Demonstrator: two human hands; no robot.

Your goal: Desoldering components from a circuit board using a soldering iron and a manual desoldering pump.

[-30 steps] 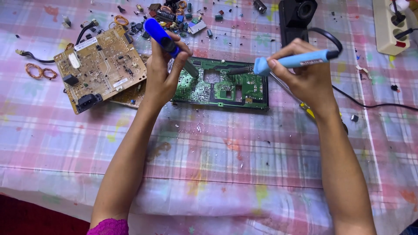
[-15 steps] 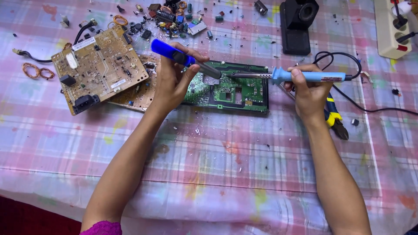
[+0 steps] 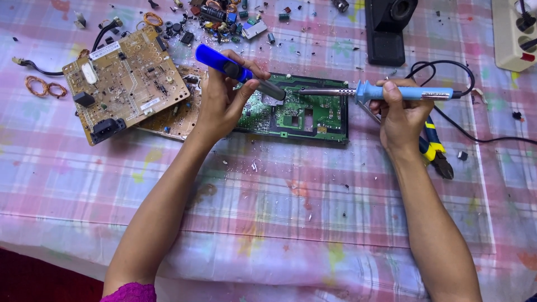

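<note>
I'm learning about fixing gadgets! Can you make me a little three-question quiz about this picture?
1. True or false: the right hand holds the soldering iron.
2. What colour is the board under both tools? A) green B) red C) white
3. What does the left hand hold?

Key:
1. True.
2. A, green.
3. The blue solder sucker, tip down at the board, close to the iron's tip.

Tan circuit board (image 3: 126,81), pliers (image 3: 435,150), power strip (image 3: 512,33)
</note>
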